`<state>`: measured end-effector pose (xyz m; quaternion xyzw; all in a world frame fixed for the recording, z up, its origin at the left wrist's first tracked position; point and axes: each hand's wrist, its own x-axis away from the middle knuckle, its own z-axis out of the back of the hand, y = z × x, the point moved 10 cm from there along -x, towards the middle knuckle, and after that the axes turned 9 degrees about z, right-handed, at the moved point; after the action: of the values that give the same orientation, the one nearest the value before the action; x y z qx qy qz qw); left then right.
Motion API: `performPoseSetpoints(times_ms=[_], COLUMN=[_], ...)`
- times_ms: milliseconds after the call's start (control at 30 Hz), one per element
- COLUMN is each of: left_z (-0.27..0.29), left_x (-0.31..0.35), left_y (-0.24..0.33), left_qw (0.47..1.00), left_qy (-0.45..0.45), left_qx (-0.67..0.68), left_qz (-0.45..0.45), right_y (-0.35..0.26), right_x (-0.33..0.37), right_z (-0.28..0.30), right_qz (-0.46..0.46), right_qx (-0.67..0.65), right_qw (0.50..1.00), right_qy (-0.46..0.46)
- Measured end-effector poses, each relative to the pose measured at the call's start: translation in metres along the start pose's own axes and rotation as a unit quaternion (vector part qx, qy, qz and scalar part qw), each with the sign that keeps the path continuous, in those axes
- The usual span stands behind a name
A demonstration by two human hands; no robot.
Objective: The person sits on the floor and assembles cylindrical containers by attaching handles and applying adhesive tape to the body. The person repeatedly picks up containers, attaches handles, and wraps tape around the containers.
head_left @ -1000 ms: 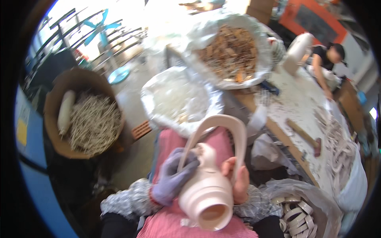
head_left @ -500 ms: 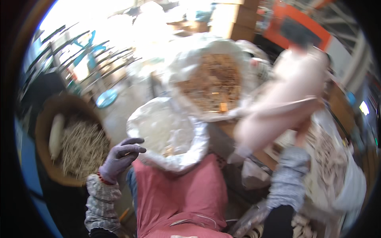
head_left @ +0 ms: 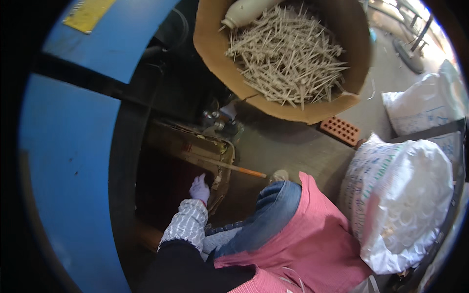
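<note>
My left hand, in a pale purple glove with a grey-and-white sleeve cover, reaches down over the dark inside of an open cardboard box. Its fingers point forward, and I see nothing held in them. Just beyond the fingertips a thin stick with an orange end lies across the box's edge. What the box holds is lost in shadow. My right hand is out of view.
Ahead stands a large round cardboard container with many thin pale sprue-like pieces and a white bottle-shaped piece. A perforated brick lies beside it. White sacks stand right; blue panels line the left.
The view has swung left and down. My left hand has gone from beside the white sack to the dark box. My right hand and the pale sack near it have left the view.
</note>
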<state>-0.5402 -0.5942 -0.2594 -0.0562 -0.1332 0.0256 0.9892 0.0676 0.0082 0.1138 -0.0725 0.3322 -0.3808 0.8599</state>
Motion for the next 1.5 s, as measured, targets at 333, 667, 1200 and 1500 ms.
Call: performPoseSetpoints(times_ms=[333,667,1200,1500], left_z=[-0.049,0.011,-0.110,0.058], left_x=[-0.106,-0.008,-0.074,-0.084], left_y=[0.124,0.078,-0.145,0.171], left_qw=[0.943,0.987,0.875,0.908], left_qy=[0.009,-0.062,-0.177,0.170], left_qx=[-0.198,-0.035,-0.398,-0.024], left_qz=[-0.268,-0.147,-0.210,-0.381], right_y=[-0.383,-0.465,-0.446,-0.453], right_x=[0.079,0.136,0.162,0.109], right_z=[-0.621,-0.658,-0.659,-0.641], right_qz=[0.322,0.427,0.188,0.219], right_qx=[-0.294,-0.274,-0.389,-0.418], right_qw=[0.744,0.500,0.575,0.559], right_qy=[-0.506,-0.702,-0.695,-0.682])
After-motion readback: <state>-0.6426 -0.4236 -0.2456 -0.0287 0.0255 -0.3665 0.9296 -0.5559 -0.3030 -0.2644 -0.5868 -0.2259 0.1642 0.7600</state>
